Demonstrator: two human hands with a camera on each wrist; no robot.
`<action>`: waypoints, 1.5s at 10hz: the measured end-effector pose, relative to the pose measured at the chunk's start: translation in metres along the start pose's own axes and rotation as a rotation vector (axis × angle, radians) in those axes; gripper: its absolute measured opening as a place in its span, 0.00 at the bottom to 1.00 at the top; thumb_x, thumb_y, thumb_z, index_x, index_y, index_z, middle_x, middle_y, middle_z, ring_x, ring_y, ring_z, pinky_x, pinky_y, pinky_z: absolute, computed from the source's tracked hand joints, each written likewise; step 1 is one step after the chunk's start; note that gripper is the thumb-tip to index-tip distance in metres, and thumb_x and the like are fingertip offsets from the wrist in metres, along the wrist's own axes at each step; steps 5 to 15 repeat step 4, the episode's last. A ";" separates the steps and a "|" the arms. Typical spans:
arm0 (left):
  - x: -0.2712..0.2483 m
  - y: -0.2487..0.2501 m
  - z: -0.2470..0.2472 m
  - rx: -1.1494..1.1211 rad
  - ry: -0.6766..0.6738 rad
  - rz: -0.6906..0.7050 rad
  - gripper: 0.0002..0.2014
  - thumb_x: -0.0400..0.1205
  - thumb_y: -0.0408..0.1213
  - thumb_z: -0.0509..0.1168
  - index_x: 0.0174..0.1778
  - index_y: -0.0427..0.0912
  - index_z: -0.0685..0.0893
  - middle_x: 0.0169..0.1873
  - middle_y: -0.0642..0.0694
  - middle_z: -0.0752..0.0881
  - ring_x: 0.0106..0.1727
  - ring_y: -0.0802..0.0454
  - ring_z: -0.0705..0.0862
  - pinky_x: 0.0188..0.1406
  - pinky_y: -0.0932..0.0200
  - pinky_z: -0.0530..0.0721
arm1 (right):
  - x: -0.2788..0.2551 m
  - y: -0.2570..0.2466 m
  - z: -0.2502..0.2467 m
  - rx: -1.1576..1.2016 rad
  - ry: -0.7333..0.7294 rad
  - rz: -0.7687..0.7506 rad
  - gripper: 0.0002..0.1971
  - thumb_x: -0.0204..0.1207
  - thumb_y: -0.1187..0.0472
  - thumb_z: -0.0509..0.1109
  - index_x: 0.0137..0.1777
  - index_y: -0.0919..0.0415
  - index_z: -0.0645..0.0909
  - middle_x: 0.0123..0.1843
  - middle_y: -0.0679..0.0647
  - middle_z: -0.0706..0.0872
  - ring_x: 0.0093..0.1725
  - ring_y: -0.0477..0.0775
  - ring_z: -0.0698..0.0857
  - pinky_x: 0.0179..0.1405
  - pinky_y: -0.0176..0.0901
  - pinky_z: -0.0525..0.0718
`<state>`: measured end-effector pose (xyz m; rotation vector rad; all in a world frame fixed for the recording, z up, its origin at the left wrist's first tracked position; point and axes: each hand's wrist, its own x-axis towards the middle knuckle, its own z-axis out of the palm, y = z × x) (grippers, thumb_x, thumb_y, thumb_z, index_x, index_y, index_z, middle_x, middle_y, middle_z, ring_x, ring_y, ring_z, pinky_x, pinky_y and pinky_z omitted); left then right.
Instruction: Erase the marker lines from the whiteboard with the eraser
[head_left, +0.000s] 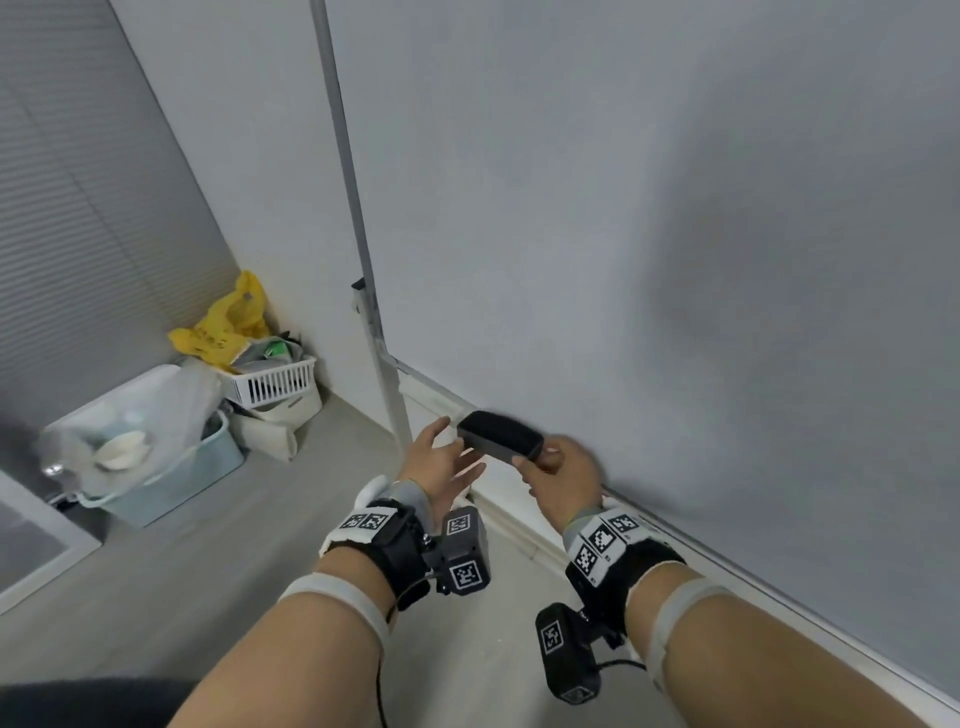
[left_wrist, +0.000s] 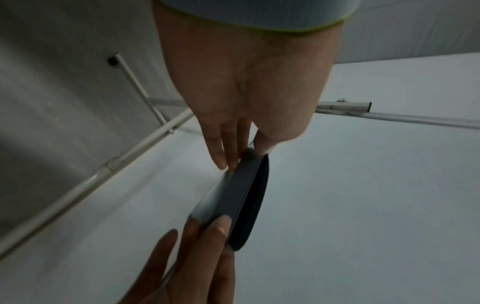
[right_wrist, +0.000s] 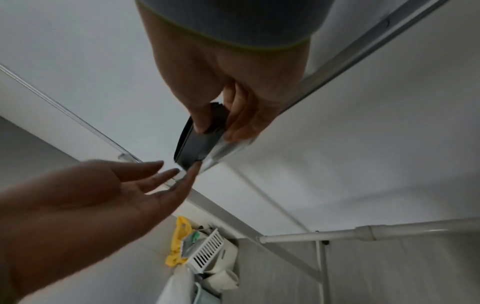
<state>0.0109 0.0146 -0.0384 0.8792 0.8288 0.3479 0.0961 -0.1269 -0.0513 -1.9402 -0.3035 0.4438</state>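
The whiteboard (head_left: 649, 208) fills the right of the head view; I see no marker lines on the part shown. A dark eraser (head_left: 500, 434) with a black felt face hangs just in front of the board's lower left corner, above the tray (head_left: 436, 397). My right hand (head_left: 553, 465) grips the eraser (right_wrist: 197, 144) at its right end, thumb on one side and fingers on the other. My left hand (head_left: 447, 462) is held open with straight fingers, and its fingertips (right_wrist: 193, 167) touch the eraser's (left_wrist: 233, 191) left end.
The board's white stand post (head_left: 389, 395) drops to the floor just behind my left hand. In the far left corner sit a white basket (head_left: 270, 382), a yellow bag (head_left: 228, 322) and a pale blue bin (head_left: 171, 473). Grey floor lies below my arms.
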 end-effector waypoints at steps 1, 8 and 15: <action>0.006 0.000 -0.011 0.052 0.085 0.008 0.17 0.87 0.25 0.59 0.71 0.42 0.73 0.50 0.36 0.83 0.52 0.40 0.87 0.63 0.43 0.86 | 0.002 0.007 0.007 -0.117 0.118 -0.027 0.13 0.72 0.59 0.83 0.51 0.56 0.83 0.37 0.46 0.88 0.41 0.53 0.89 0.43 0.40 0.84; -0.014 -0.007 -0.039 0.121 0.075 -0.030 0.09 0.88 0.28 0.59 0.61 0.36 0.82 0.46 0.38 0.86 0.46 0.43 0.87 0.46 0.51 0.88 | -0.005 0.014 0.014 -0.415 0.149 0.083 0.22 0.76 0.45 0.77 0.53 0.59 0.72 0.40 0.53 0.87 0.40 0.59 0.87 0.37 0.44 0.78; -0.014 -0.007 -0.039 0.121 0.075 -0.030 0.09 0.88 0.28 0.59 0.61 0.36 0.82 0.46 0.38 0.86 0.46 0.43 0.87 0.46 0.51 0.88 | -0.005 0.014 0.014 -0.415 0.149 0.083 0.22 0.76 0.45 0.77 0.53 0.59 0.72 0.40 0.53 0.87 0.40 0.59 0.87 0.37 0.44 0.78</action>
